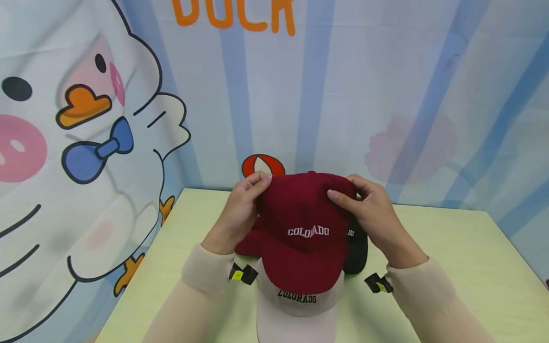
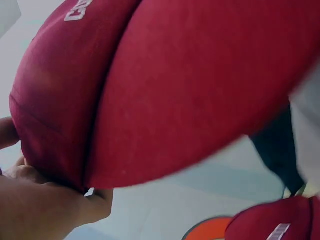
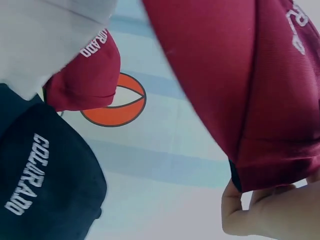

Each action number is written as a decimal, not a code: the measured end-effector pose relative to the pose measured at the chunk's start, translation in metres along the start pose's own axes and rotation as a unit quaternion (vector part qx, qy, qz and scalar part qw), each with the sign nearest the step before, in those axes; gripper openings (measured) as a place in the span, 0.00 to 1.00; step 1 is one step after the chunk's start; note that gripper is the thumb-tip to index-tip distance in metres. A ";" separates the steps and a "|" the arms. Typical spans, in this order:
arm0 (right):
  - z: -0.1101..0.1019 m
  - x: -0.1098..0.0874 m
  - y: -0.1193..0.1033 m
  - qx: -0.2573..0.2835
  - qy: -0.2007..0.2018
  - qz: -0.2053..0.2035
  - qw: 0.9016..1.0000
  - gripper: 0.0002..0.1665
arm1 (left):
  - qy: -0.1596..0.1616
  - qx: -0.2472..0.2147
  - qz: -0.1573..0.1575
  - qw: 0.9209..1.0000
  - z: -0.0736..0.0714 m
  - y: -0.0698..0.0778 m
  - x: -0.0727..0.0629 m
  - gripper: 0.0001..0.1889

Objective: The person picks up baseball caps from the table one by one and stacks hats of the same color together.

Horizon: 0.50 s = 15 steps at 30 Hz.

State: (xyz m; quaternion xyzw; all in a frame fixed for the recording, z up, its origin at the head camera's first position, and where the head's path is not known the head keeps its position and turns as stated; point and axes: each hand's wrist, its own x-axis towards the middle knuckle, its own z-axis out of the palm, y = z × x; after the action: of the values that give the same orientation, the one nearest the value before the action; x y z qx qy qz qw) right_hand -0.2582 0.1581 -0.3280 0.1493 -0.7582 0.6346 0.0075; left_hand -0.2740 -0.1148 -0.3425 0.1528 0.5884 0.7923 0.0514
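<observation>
Both hands hold a dark red baseball cap with white "COLORADO" lettering, its brim hanging toward the person. My left hand grips the cap's left side, thumb up near the crown. On the right side, my right hand pinches the fabric, its thumb pressed on the front. In the left wrist view the red brim fills much of the picture. A white cap with dark "COLORADO" lettering lies just below the held cap, which partly covers it.
Behind the held cap sit a second red cap at left and a black cap at right, both partly hidden. They are on a pale yellow-green table. A cloth backdrop with a cartoon duck hangs behind.
</observation>
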 end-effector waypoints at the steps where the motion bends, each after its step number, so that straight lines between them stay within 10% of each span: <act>1: 0.002 0.003 -0.002 -0.007 0.000 -0.002 1.000 0.14 | 0.007 0.006 0.007 1.000 -0.003 0.002 0.000 0.11; 15: 0.032 0.047 -0.016 -0.108 0.035 -0.091 0.989 0.14 | 0.107 0.148 0.121 0.976 -0.043 0.021 0.006 0.07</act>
State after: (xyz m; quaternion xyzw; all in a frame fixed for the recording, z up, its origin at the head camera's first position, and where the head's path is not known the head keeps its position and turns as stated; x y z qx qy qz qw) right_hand -0.2938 0.1144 -0.3096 0.1939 -0.8048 0.5505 0.1080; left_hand -0.2910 -0.1592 -0.3328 0.1430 0.6780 0.7088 -0.1318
